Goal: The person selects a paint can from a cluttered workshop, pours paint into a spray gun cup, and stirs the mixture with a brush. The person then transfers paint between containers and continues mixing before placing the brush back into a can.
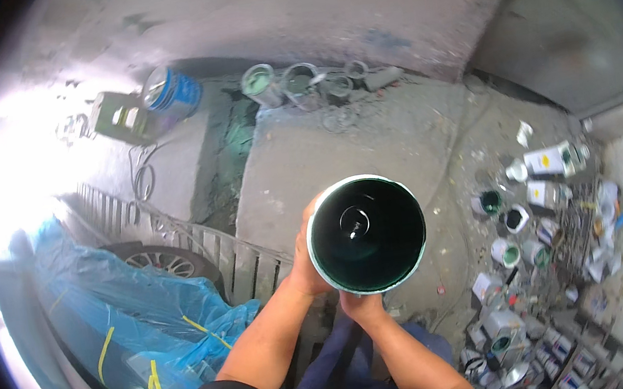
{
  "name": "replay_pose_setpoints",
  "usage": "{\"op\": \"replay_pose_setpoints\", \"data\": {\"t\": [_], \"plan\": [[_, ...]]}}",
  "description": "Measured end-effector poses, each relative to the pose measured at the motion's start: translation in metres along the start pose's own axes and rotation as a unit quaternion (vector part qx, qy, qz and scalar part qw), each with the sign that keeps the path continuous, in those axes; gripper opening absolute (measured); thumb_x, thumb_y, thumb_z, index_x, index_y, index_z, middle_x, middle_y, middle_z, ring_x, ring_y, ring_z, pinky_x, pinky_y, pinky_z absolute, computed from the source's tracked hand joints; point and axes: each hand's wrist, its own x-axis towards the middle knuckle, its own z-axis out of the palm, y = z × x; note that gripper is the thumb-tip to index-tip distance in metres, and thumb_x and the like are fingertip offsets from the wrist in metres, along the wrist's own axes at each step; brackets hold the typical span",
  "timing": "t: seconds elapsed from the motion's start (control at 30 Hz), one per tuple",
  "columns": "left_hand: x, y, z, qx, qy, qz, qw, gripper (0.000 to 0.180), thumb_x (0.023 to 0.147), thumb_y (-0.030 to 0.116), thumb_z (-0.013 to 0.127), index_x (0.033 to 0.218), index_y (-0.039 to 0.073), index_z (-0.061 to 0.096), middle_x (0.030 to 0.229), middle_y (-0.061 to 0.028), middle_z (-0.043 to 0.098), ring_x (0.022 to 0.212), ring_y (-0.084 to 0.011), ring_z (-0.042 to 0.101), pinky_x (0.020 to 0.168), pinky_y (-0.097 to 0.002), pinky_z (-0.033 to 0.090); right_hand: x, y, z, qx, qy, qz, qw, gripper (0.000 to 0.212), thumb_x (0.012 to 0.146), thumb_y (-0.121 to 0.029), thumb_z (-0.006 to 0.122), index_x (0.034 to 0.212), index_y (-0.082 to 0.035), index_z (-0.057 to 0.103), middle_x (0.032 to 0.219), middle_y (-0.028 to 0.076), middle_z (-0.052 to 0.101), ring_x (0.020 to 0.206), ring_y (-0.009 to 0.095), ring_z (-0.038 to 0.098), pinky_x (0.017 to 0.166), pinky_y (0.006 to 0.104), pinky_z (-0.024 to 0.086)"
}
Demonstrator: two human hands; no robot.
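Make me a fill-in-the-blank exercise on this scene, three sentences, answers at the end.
1. The round container is held up by ____ hands, the left hand on its side and the right hand beneath it.
2. The liquid inside the container is dark ____.
3. The plastic sheet at the person's left, over the vehicle wheel, is ____ in colour.

Missing words: two; green; blue

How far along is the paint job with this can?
Done: the big can is open, holding dark green paint. In hand: left hand grips its side, right hand supports it underneath. Left: nothing painted shows; more cans sit on the ledge.
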Motion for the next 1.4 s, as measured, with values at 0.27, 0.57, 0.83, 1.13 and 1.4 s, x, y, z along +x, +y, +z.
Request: {"op": "replay_pose_setpoints", "data": {"t": [0.27,0.57,0.83,1.13,1.4], "plan": [[0.021,0.069,-0.076,0.009,0.120,-0.029,0.992,0.065,0.066,0.014,0.083,0.123,0.003,0.055,0.125,-0.0148,0.058,0.117,-0.0246,0.054,0.099,-0.0372,0.043,0.107,-0.011,0.072,-0.007,-0.186,0.113,0.976,0.085,0.083,-0.003,0.061,0.149,0.002,0.008,0.141,0.027,0.044,0.120,0.042,0.053,0.096,0.0424,0.046],[0.057,0.005,-0.147,-0.052,0.255,-0.018,0.965,0.087,0.076,0.025,0.076,0.143,-0.003,0.030,0.146,-0.0129,0.028,0.138,-0.0246,0.030,0.113,-0.0412,0.027,0.235,-0.022,0.156,-0.005,-0.356,0.196,0.913,0.087,0.084,-0.004,0.058,0.153,-0.008,0.006,0.145,0.018,0.044,0.112,0.045,0.056,0.091,0.0457,0.047],[0.110,0.067,-0.243,-0.016,0.337,-0.084,0.938,0.034,0.078,0.011,0.076,0.106,0.002,0.060,0.112,-0.0047,0.043,0.099,-0.0163,0.053,0.089,-0.0290,0.044,0.303,-0.065,0.256,0.037,-0.423,0.201,0.883,0.079,0.089,-0.016,0.049,0.154,-0.009,0.005,0.142,0.023,0.044,0.118,0.040,0.054,0.096,0.0425,0.045],[0.146,-0.009,-0.417,-0.230,0.442,-0.042,0.866,0.040,0.098,0.019,0.057,0.134,0.006,0.047,0.091,-0.0025,0.063,0.080,-0.0113,0.062,0.058,-0.0222,0.038,0.324,-0.017,0.372,0.004,-0.450,0.168,0.877,0.091,0.080,-0.004,0.069,0.151,-0.001,0.012,0.141,0.028,0.042,0.120,0.033,0.056,0.097,0.0384,0.047],[0.182,-0.136,-0.519,0.059,0.512,-0.227,0.827,0.035,0.093,0.011,0.051,0.122,0.004,0.032,0.087,-0.0160,0.056,0.071,-0.0266,0.064,0.065,-0.0382,0.050,0.328,0.082,0.357,-0.266,-0.490,0.318,0.767,0.077,0.084,-0.022,0.066,0.148,-0.006,0.026,0.133,0.021,0.054,0.099,0.029,0.066,0.089,0.0395,0.051]]}}
